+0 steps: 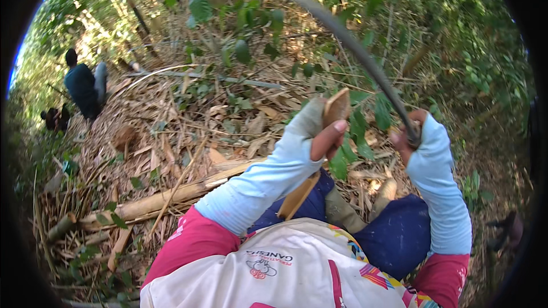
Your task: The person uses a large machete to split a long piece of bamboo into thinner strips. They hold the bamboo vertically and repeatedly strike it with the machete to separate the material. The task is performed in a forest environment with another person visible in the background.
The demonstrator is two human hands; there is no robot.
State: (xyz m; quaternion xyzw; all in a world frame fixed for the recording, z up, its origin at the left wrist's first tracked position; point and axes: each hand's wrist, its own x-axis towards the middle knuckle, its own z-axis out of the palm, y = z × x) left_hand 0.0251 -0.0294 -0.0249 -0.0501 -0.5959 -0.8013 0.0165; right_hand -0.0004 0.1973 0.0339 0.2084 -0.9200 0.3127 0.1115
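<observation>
Curved blade and wooden strip in use on littered woodland ground. The left grip (326, 137) is closed around the wooden strip (337, 108), with the thumb lying along its near side; the strip's pale end projects just above the fist. A lower length, seemingly of the same piece, emerges beneath the left forearm and slants down toward the person's lap. The right grip (409, 137), closed and well apart from the left, has hold of the lower end of the curved blade (354, 45), a long dark-grey tool that rises from the fist and arcs up and leftward, its tip apart from the strip. The handle is largely hidden by the fingers.

Both forearms wear pale-blue sleeves (251, 185). Below them lie dark-blue trousers (394, 234), bent at the knee, and a white top (228, 276) with crimson sleeves.

On the left part of the ground, a bamboo pole (154, 208) lies obliquely among dry shavings (162, 154). Toward the ground's far left edge is another person (81, 88) in a dark top; broad green leaves (200, 7) hang beyond the hands.
</observation>
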